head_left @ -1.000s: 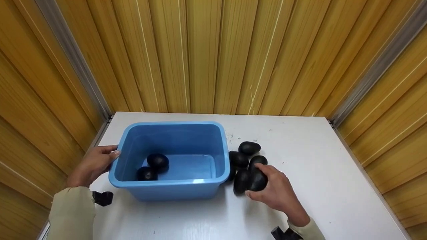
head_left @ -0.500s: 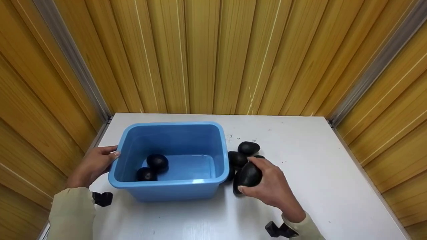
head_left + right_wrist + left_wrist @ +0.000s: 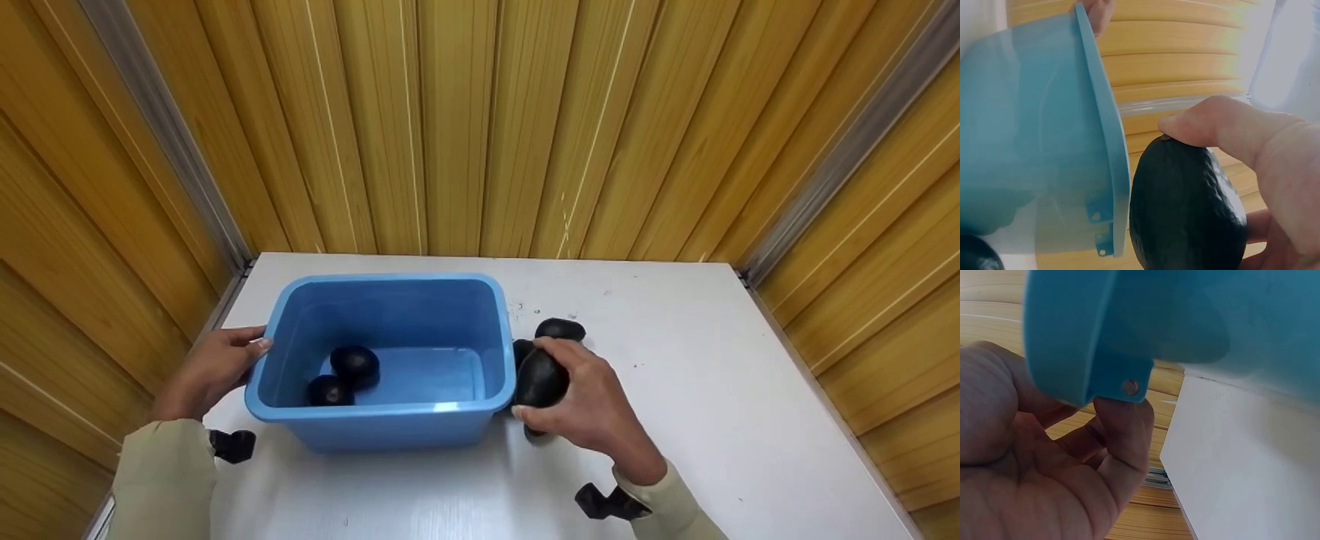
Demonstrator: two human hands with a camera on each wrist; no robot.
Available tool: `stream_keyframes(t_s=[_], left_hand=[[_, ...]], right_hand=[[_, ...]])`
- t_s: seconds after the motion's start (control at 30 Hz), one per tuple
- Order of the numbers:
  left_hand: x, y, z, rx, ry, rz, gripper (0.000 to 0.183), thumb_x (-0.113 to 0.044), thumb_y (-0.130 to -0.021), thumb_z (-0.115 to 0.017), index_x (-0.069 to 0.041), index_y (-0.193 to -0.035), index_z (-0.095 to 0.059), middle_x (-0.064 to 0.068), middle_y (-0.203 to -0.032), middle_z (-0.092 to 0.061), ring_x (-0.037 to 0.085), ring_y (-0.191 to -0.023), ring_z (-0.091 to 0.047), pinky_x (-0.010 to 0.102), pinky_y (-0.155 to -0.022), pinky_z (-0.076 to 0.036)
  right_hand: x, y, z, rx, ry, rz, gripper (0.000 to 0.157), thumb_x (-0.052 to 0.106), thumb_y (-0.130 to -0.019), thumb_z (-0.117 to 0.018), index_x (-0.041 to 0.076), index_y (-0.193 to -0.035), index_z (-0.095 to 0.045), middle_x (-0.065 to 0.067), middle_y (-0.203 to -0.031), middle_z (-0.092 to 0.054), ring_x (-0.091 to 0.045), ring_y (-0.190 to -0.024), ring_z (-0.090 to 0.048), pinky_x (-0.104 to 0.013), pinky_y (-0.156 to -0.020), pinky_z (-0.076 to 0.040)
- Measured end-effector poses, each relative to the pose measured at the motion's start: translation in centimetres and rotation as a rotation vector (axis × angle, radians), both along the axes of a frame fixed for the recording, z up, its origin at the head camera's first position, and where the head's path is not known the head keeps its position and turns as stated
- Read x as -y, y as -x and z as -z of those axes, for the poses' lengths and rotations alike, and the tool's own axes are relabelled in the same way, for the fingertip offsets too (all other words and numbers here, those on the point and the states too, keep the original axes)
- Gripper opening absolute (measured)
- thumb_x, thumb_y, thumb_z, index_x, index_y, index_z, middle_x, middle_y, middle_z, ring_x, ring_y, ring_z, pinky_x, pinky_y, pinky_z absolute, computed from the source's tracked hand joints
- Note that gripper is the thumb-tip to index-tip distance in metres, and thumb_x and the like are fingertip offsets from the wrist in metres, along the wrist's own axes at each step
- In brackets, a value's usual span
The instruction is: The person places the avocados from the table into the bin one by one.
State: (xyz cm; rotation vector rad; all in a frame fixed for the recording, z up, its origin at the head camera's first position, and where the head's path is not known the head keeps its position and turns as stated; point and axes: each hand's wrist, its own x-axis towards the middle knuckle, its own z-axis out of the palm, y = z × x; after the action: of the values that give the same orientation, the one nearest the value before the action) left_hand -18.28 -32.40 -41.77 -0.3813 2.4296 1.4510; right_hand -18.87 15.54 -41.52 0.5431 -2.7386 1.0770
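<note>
A blue plastic basin (image 3: 382,415) stands on the white table, and my left hand (image 3: 219,367) grips its left rim. In the left wrist view the fingers of that hand (image 3: 1084,450) curl under the rim beside a small tab with a hole. My right hand (image 3: 592,397) holds a dark avocado (image 3: 541,379) between thumb and fingers, just off the basin's right rim. The right wrist view shows this avocado (image 3: 1185,208) upright beside the rim, thumb on its stem end. Two more avocados (image 3: 355,365) lie in the basin's left part.
Several avocados lie to the right of the basin, partly hidden by my right hand; one avocado (image 3: 560,328) shows behind it. Yellow wood-patterned panels (image 3: 465,127) enclose the white table (image 3: 675,360) at the back and both sides.
My right hand has lifted the avocado from the group and carried it left to the basin's rim. My left hand stays on the left rim.
</note>
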Motion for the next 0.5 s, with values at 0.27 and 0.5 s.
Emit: stream_keyframes(t_s=[0.27,0.5], left_hand=[[-0.1,0.1,0.0,-0.02,0.001,0.007,0.061,-0.031,-0.114,-0.042,0.003,-0.162,-0.027,0.035,-0.16,-0.039,0.053,-0.139,-0.052,0.065,-0.112,-0.045],[0.0,-0.2,0.0,-0.014,-0.008,0.003,0.062,-0.031,-0.114,-0.042,0.003,-0.162,-0.024,0.035,-0.161,-0.036,0.054,-0.141,-0.05,0.064,-0.112,-0.045]], right_hand=[[1.2,0.4,-1.0,-0.023,-0.032,-0.03,0.081,0.04,-0.065,-0.096,0.019,-0.137,-0.066,-0.004,-0.139,-0.067,-0.027,-0.117,-0.065,-0.045,-0.092,-0.057],[2.6,0.9,-1.8,-0.025,-0.058,-0.076,0.086,0.041,-0.064,-0.095,0.017,-0.141,-0.064,-0.005,-0.139,-0.067,-0.025,-0.119,-0.064,-0.047,-0.094,-0.056]])
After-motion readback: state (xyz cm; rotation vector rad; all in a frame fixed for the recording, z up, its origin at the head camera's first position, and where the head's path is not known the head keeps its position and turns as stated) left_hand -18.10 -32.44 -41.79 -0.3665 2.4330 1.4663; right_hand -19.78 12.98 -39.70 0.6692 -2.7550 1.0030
